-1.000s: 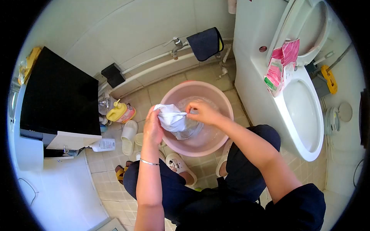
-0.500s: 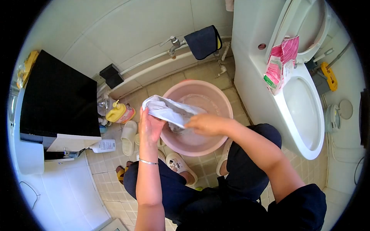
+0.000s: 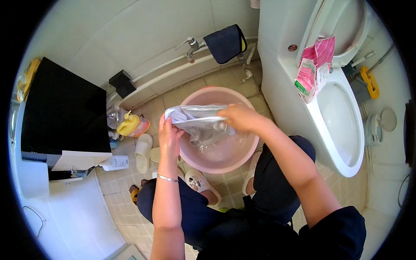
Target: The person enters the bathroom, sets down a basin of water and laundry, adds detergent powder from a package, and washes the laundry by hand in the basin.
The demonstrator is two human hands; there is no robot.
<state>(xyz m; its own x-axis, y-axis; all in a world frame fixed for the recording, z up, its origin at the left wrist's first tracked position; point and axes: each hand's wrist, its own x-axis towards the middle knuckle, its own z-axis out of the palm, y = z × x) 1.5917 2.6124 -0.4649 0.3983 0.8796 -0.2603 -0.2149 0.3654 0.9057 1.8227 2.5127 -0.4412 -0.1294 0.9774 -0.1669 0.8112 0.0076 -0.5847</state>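
Rm above basin, snags around

Cloth (image 3: 190,125) bars direct path btwn L hand (image 3: 169,138) & R hand (image 3: 241,118). Open rm over basin (image 3: 222,170), body-side of R hand. R knee (image 3: 298,151) sits body-side/R of it; toilet (image 3: 321,145) farther R. Yellow bottle (image 3: 133,126) & 1 slipper (image 3: 143,154) L of L hand. Tap (image 3: 191,51) beyond both hands.

We could read nothing for certain — the print on the pink packet (image 3: 310,77), the yellow jug (image 3: 132,125), the white bottle (image 3: 116,163) and the round sticker (image 3: 293,48) was too small.
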